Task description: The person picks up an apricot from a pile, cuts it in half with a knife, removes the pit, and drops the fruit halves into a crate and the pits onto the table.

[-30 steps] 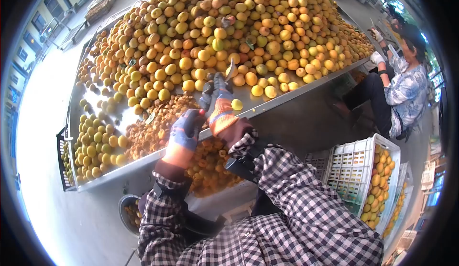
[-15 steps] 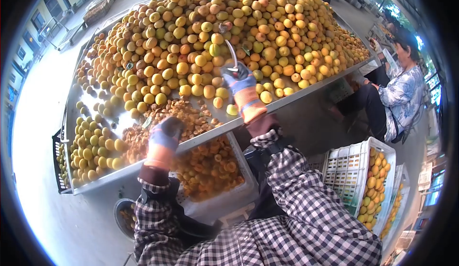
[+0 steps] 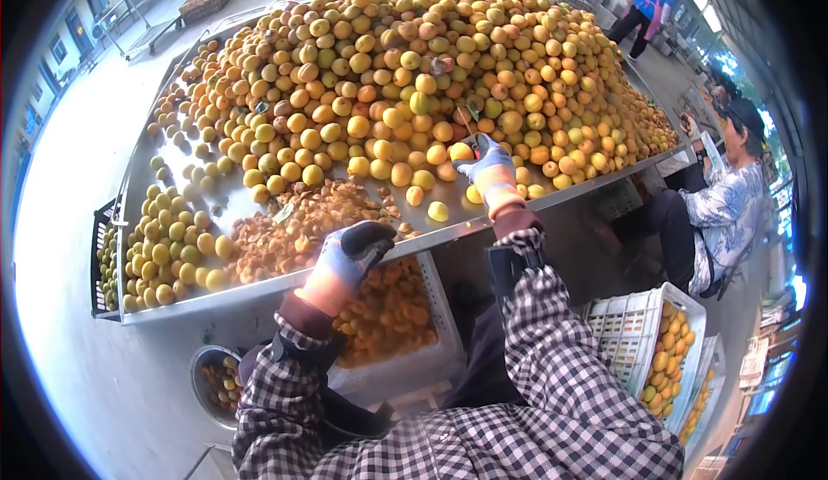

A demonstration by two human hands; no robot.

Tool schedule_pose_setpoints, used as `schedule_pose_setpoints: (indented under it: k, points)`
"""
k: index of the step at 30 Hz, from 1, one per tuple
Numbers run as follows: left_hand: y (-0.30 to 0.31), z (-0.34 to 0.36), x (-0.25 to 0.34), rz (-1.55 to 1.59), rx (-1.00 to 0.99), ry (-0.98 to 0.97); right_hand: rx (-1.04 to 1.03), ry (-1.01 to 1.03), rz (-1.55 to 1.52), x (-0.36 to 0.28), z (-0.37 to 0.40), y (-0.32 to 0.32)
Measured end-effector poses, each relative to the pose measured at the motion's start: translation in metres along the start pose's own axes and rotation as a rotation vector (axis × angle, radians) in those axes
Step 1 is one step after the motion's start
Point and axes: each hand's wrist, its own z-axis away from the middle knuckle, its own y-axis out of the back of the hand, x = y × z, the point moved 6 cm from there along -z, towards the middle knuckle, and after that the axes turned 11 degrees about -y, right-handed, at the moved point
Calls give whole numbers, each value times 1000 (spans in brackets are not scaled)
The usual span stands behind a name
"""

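Note:
My right hand (image 3: 490, 168), in a blue and orange glove with dark fingertips, is closed around a small curved knife (image 3: 466, 121). The thin blade points away from me over the heap of apricots (image 3: 379, 92), and the handle is hidden in the glove. A yellow apricot (image 3: 461, 151) sits right at these fingertips. My left hand (image 3: 352, 254), gloved alike, is curled at the near edge of the metal table (image 3: 448, 237); I cannot tell what its fingers hold. Close beyond it lies a pile of split apricot pieces (image 3: 297, 225).
Below the table edge stands a crate (image 3: 440, 294) of apricot halves. A bucket (image 3: 197, 376) is at lower left, and white crates (image 3: 625, 329) of apricots stand at right. A seated person (image 3: 724, 195) is at the right; another person (image 3: 651, 10) stands farther back.
My right hand has moved right and slightly nearer, with the knife, to an apricot at the heap's front. My left hand has shifted right along the table edge. The view has tilted somewhat.

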Motion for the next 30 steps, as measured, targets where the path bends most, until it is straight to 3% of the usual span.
schedule_pose_setpoints:
  k: [3,4,5,7,12,15,17,18,19,23,25,28,30]
  points:
    - [7,-2,-14,153,207,33,-58,443,-497,-30,26,-14]
    - [10,-4,-24,117,237,7,-238,367,-609,-42,47,-19]
    - [11,-6,-32,253,307,-53,-272,455,-549,-52,59,-27]
    - [18,-5,-29,340,391,109,-349,599,-591,-71,92,-37]
    - [29,-6,-25,179,398,98,-378,760,-247,-95,139,-51]
    - [32,-5,-21,13,356,5,-422,688,-332,-99,149,-58]
    - [25,-1,-11,824,409,293,-454,706,-428,-95,140,-63]
    - [22,-4,-7,940,364,208,-500,717,-571,-98,139,-62]
    - [21,-2,-7,938,363,208,-546,726,-714,-100,138,-59]
    - [22,-3,1,808,333,200,-429,815,-541,-99,142,-52]
    - [32,-1,3,532,231,234,-463,770,-557,-99,144,-50]
    - [36,-3,6,445,177,208,-502,793,-555,-100,145,-53]
    - [35,-5,9,484,168,160,-414,837,-544,-101,150,-47]
